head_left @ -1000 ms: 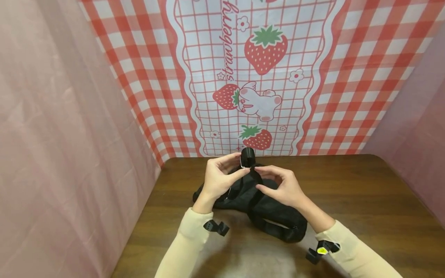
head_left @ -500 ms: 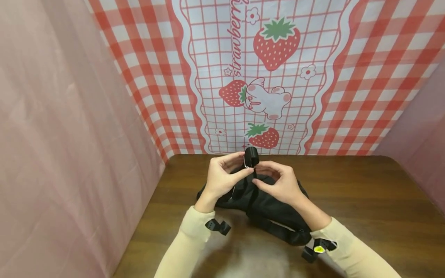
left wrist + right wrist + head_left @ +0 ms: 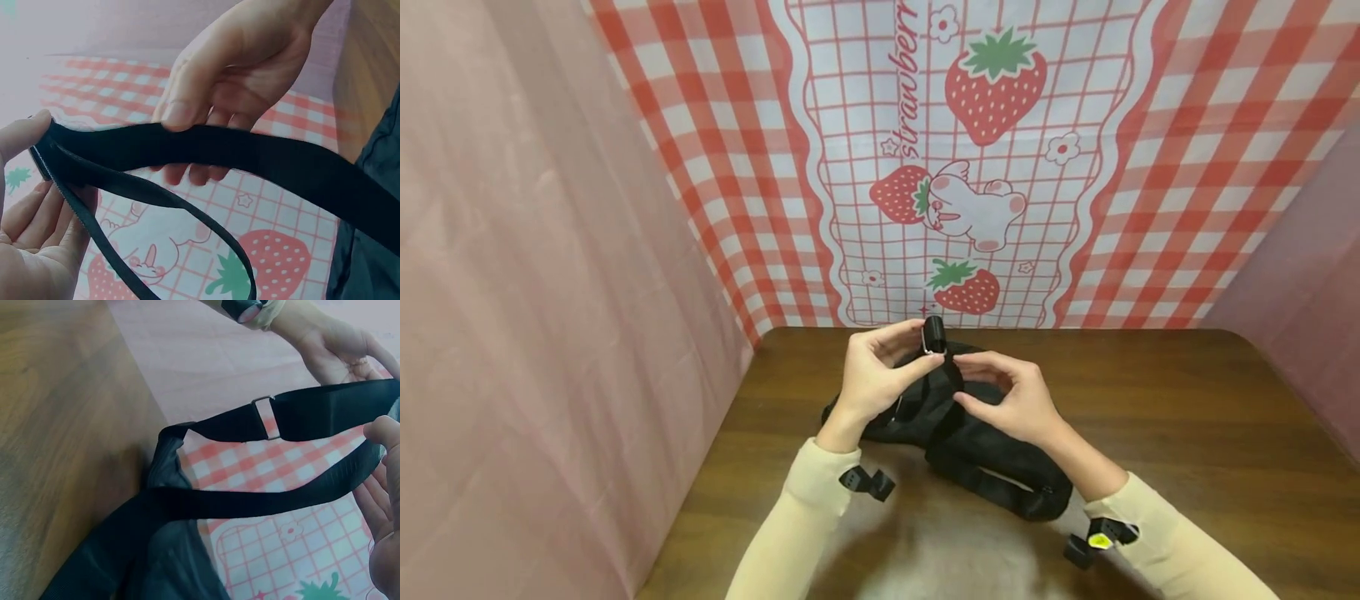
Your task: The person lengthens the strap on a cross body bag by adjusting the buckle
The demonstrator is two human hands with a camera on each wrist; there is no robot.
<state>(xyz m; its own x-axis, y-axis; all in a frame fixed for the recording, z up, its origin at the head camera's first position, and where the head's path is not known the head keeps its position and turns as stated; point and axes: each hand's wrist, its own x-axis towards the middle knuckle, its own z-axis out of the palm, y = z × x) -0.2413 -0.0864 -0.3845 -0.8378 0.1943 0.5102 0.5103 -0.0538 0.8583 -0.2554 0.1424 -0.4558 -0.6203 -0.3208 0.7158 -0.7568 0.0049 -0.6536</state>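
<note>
A black bag (image 3: 1000, 446) lies on the table, its webbing strap lifted between my two hands. My left hand (image 3: 872, 379) pinches the strap at a metal slider (image 3: 41, 164), where the webbing doubles back. A short black loop (image 3: 933, 333) stands up above those fingertips. To the right, my right hand (image 3: 1018, 400) pinches the strap (image 3: 206, 145), thumb on one face and fingers behind, as the left wrist view shows. Another metal ring (image 3: 260, 419) sits on the other run of strap in the right wrist view. A narrower strap end (image 3: 169, 199) hangs in a loop below.
The bag rests on a brown wooden table (image 3: 1187, 433). Behind it hangs a red-and-white strawberry cloth (image 3: 992, 92). A pink curtain (image 3: 535, 292) borders the left side, with another pink cloth (image 3: 1300, 250) on the right. A small camera (image 3: 867, 482) is worn on each sleeve.
The right hand has drawn slightly away from the left along the strap. The loop above the left fingers has turned and looks narrower. The left hand keeps its pinch.
</note>
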